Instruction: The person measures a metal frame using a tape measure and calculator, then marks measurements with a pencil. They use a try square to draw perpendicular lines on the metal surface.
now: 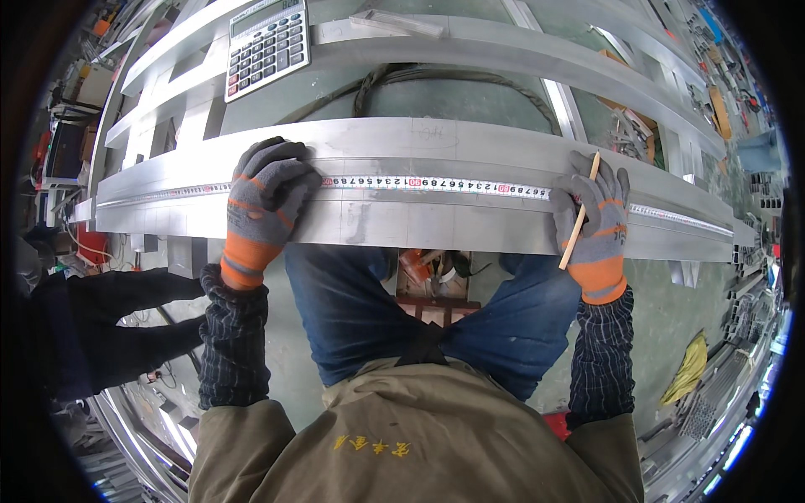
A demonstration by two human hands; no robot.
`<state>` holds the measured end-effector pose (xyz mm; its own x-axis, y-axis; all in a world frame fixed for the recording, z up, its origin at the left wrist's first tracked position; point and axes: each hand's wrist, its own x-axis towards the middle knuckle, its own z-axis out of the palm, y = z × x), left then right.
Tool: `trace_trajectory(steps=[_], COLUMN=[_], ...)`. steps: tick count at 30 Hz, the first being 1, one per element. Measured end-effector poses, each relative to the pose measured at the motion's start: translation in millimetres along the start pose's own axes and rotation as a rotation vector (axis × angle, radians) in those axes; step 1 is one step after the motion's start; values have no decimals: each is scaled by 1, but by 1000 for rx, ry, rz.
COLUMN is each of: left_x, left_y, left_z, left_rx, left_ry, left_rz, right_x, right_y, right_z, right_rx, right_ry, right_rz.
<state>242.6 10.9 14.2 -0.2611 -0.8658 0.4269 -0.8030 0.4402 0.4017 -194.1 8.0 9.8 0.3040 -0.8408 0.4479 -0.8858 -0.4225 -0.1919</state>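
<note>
A long silver metal profile (470,226) lies crosswise in front of me, with a tape measure (436,184) stretched along it. My left hand (267,197), in a grey and orange glove, rests on the profile with curled fingers over the tape. On the right, my right hand (597,220) wears a matching glove. A thin wooden pencil (577,226) is held between its fingers, slanting across the glove, while the hand lies on the tape and profile. The left fingertips are partly hidden.
A calculator (268,50) sits on the metal frame bars (478,49) at the far left. A dark cable (453,74) curves behind the profile. A box of tools (433,272) stands between my knees. Another person's dark-clothed legs (126,327) are at left; yellow cloth (686,369) lies right.
</note>
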Motion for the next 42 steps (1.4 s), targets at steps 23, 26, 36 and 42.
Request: trace_trajectory(steps=[23,26,36,42], left_x=[0,-2,3,-6], left_y=[-6,-9,0,8], left_z=[2,3,5,-4], left_rx=[41,54,14,-27], left_ry=[-11,-14,-4,38], left_rz=[36,27,9,-10], right_x=[-5,-9,-7,-3], right_y=[7,10,8,0], right_z=[5,7,3,2], right_rx=[-1,-17,3,57], right_ry=[-13,-11,55,73], right_rz=[23,26,0,66])
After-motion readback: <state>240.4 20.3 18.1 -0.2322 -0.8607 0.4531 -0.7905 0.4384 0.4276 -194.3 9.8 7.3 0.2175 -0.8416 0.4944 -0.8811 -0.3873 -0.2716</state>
